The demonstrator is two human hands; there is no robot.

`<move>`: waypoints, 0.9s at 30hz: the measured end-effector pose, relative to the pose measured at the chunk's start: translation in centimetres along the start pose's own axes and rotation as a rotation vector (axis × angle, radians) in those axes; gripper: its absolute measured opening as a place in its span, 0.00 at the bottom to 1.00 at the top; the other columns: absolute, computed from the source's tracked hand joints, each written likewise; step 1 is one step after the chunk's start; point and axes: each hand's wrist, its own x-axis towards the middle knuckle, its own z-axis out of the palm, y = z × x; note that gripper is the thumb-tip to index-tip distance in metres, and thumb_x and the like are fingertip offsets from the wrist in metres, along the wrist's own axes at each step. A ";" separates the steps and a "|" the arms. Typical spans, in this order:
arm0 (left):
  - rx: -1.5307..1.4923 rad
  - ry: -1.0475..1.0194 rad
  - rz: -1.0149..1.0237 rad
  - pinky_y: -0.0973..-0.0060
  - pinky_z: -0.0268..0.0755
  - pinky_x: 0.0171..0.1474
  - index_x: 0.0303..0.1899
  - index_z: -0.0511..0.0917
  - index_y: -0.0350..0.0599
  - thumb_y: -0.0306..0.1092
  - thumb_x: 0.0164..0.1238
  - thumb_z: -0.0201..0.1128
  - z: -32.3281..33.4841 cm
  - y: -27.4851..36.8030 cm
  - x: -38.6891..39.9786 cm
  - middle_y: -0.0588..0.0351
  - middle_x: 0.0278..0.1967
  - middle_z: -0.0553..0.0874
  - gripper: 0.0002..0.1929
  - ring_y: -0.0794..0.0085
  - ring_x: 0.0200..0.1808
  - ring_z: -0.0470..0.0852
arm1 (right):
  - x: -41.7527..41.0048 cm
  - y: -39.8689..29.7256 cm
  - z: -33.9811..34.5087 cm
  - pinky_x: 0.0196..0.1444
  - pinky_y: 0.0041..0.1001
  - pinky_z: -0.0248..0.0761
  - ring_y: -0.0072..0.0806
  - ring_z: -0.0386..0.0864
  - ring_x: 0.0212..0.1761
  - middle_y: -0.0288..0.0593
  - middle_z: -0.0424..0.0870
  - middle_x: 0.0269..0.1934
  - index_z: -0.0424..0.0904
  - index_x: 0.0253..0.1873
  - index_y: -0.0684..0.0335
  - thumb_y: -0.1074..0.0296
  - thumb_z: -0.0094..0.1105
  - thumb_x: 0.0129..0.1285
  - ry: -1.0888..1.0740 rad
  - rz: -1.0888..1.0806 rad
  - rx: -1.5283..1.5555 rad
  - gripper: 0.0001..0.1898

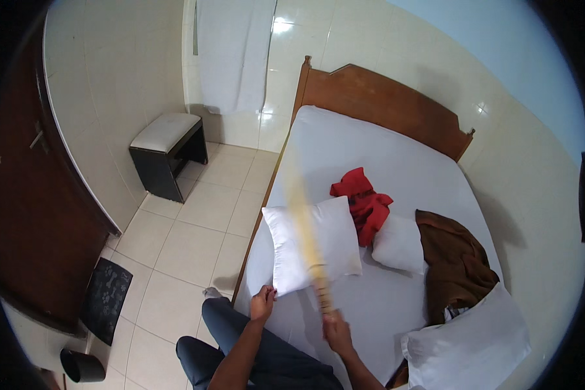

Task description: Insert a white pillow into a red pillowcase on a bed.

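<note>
My right hand point(338, 332) grips the ringed handle of a pale yellow stick broom point(303, 224). Motion blurs the broom's far end, which passes over a white pillow point(339, 239) on the bed. At the pillow's near left corner, my left hand point(263, 303) has its fingers closed on the fabric. Just beyond the pillow lies a crumpled red garment point(368, 207). A smaller white pillow point(399, 244) rests to its right, and the white bedsheet point(370, 302) shows beneath everything.
A brown cloth point(456, 263) and another white pillow point(468, 341) lie on the bed's right side. The wooden headboard point(385, 97) stands at the far end. On the left are a padded stool point(165, 132), a dark doormat point(106, 297), a black bin point(83, 368) and a brown door point(39, 195).
</note>
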 end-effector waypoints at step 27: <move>0.157 -0.053 0.030 0.67 0.72 0.32 0.38 0.71 0.45 0.35 0.67 0.50 -0.1 -0.6 -0.7 0.55 0.24 0.82 0.06 0.62 0.28 0.82 | 4.0 -2.3 -1.0 0.21 0.25 0.66 0.27 0.73 0.23 0.42 0.74 0.23 0.66 0.41 0.66 0.46 0.45 0.64 0.306 -0.766 0.478 0.23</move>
